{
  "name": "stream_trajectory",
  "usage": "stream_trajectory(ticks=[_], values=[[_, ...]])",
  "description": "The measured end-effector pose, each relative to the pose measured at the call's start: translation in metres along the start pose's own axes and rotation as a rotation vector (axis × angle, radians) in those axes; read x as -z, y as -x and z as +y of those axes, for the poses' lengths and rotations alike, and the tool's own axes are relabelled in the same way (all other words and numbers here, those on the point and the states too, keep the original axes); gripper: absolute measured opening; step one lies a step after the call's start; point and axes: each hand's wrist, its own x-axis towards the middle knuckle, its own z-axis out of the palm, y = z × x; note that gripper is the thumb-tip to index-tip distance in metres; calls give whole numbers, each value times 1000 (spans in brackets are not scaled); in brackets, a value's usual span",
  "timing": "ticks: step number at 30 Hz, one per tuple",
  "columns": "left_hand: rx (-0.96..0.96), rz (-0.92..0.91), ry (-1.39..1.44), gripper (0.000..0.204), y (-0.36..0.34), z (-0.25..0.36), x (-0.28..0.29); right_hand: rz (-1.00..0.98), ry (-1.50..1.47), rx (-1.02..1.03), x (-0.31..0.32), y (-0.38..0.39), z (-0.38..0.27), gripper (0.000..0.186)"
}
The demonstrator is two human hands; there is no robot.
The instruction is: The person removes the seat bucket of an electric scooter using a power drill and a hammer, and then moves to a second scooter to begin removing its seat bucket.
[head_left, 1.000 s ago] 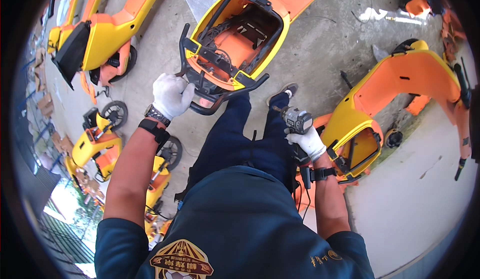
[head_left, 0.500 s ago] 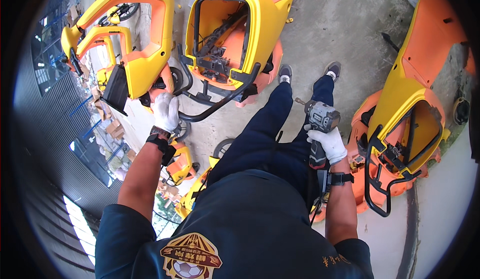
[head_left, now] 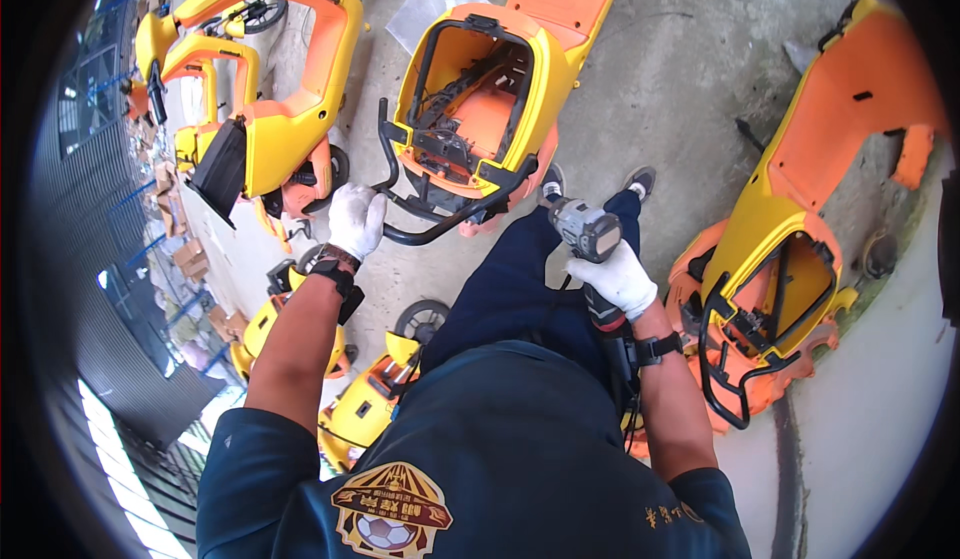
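My left hand point(head_left: 357, 221), in a white glove, is closed round the end of a black tubular rail point(head_left: 440, 231). That rail juts from a yellow and orange scooter body point(head_left: 548, 49), whose open compartment shows black parts and wiring inside. In my right hand point(head_left: 622, 281), also gloved in white, is a grey and black cordless impact driver point(head_left: 588, 231). My fingers wrap its grip, and its nose points up and to the left, away from the rail. The lower part of its handle is partly hidden by the hand.
A second scooter body point(head_left: 770, 229) with a black rail stands to my right, beside a pale wall. More yellow frames point(head_left: 270, 149) stand on the left, others behind my left arm. A clear plastic sheet point(head_left: 432, 4) lies on the concrete floor. Cardboard boxes point(head_left: 190, 257) are stacked further left.
My right hand with the impact driver has moved left and slightly up, closer to the rail. My left hand keeps its hold on the rail. The whole view has shifted a little.
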Motion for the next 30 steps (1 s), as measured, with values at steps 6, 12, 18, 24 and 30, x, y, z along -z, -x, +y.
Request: stream_trajectory(ticks=[6, 12, 18, 24, 30], values=[[92, 139, 144, 27, -8, 17, -1, -25, 374, 79, -44, -62, -25, 34], [68, 439, 259, 22, -7, 16, -7, 13, 416, -134, -76, -95, -62, 33], [86, 541, 360, 23, -7, 12, -18, -5, 497, -282, -79, -97, -83, 24], [79, 582, 459, 21, -7, 11, -17, 78, 489, -320, -101, -90, -99, 23], [71, 590, 480, 21, -5, 11, -20, 31, 843, -245, -106, -94, -91, 31]])
